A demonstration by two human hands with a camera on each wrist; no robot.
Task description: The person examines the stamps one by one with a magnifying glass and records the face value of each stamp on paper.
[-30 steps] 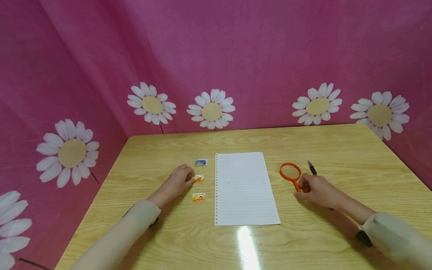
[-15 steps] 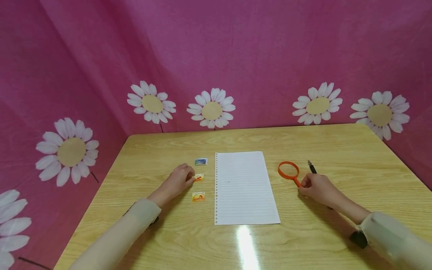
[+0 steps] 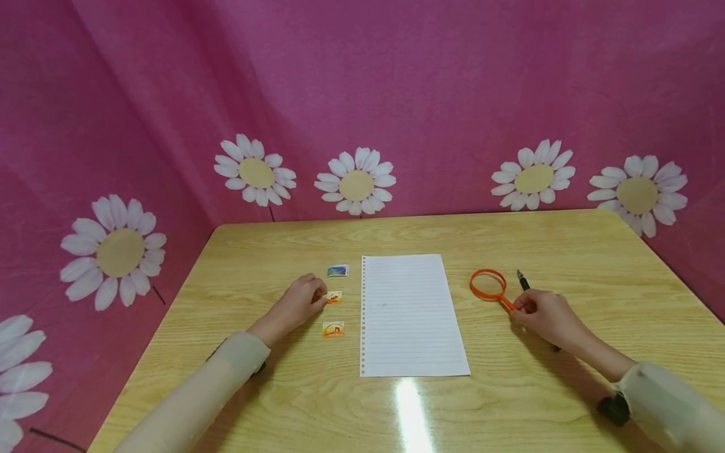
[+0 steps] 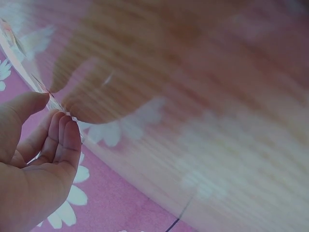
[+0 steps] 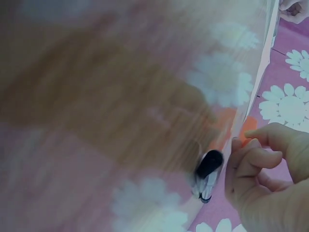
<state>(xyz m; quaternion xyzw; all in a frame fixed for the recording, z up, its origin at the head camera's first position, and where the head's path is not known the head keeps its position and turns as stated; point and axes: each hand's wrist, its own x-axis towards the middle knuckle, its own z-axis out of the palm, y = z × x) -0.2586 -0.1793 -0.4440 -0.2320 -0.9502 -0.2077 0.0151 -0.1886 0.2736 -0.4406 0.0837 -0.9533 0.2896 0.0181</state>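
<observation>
Three postage stamps lie in a column left of a sheet of lined paper [image 3: 413,314]. The top stamp [image 3: 338,270] is blue, while the middle stamp [image 3: 335,297] and bottom stamp [image 3: 333,329] are yellow and red. My left hand [image 3: 301,299] rests at the middle stamp's left edge with loosely bent fingers; in the left wrist view the thumb and fingertips [image 4: 70,126] meet the tabletop a little apart. Right of the paper, my right hand [image 3: 548,316] pinches the handle end of an orange magnifying glass [image 3: 503,298]. A black pen [image 3: 525,284] lies partly hidden behind that hand.
The wooden table [image 3: 283,402] has a glossy top with a bright reflection near its front. Faint writing shows on the paper's left side. A pink curtain [image 3: 442,107] with daisies hangs behind the table and along its left side.
The right hand has shifted slightly right and away from me, swinging the magnifying glass's handle outward to the right. My left hand and the stamps have stayed in place.
</observation>
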